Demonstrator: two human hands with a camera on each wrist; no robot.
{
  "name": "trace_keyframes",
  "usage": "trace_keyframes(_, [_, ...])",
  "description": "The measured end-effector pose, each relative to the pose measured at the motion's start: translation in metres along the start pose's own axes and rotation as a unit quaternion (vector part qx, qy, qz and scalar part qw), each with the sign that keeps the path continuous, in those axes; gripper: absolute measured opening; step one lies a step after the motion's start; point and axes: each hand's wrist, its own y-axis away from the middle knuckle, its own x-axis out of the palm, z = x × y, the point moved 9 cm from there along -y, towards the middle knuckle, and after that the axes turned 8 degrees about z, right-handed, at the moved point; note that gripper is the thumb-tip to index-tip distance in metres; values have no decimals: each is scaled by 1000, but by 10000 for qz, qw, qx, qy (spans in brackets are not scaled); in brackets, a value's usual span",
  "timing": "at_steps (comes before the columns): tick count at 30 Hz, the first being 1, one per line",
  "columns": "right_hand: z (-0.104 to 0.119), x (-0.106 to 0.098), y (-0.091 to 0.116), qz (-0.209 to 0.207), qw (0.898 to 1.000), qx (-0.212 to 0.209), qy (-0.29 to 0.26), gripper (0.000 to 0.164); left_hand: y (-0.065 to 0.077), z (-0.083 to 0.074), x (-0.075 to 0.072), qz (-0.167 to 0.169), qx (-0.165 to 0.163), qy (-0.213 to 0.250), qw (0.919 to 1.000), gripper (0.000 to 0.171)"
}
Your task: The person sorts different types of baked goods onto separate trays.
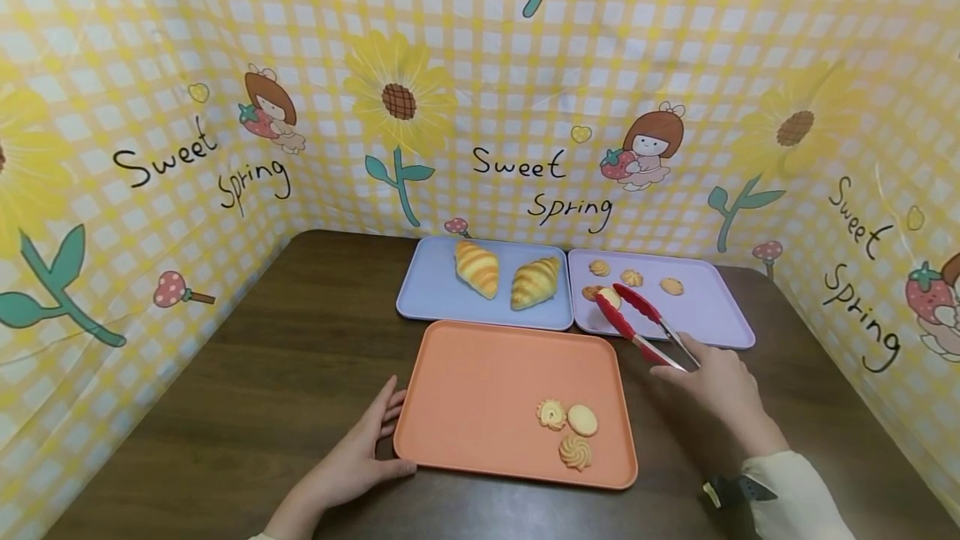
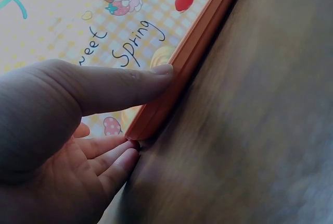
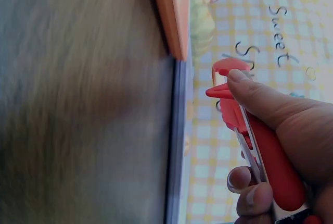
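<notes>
My right hand (image 1: pixel 723 382) holds tongs (image 1: pixel 651 344) with red tips and metal arms, reaching over the lilac tray (image 1: pixel 712 315). Between the red tips lies a pale round cookie (image 1: pixel 610 298); whether they press on it, I cannot tell. Beside it shows a partly covered brown cookie (image 1: pixel 590 293). At the front left corner of the orange tray (image 1: pixel 480 390), my left hand (image 1: pixel 356 448) grips the rim, thumb along the front edge and fingers at the left side. On that tray's right part lie a ring-shaped cookie (image 1: pixel 551 414), a smooth round cookie (image 1: pixel 582 420) and a swirled cookie (image 1: pixel 576 452).
Behind the orange tray stands a blue tray (image 1: pixel 435 307) bearing two croissants, one at left (image 1: pixel 477 269), one at right (image 1: pixel 535 282). Three small cookies, one of them at the right (image 1: pixel 671 286), lie farther back on the lilac tray. Checked cloth (image 1: pixel 510 90) walls in the wooden table (image 1: pixel 247 382).
</notes>
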Motion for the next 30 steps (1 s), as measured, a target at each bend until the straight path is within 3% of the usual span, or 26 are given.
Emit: trace_keyframes(30, [-35,8,-36,298,9993,234,-24,102,-1,6,2,28,-130,30,9999,112])
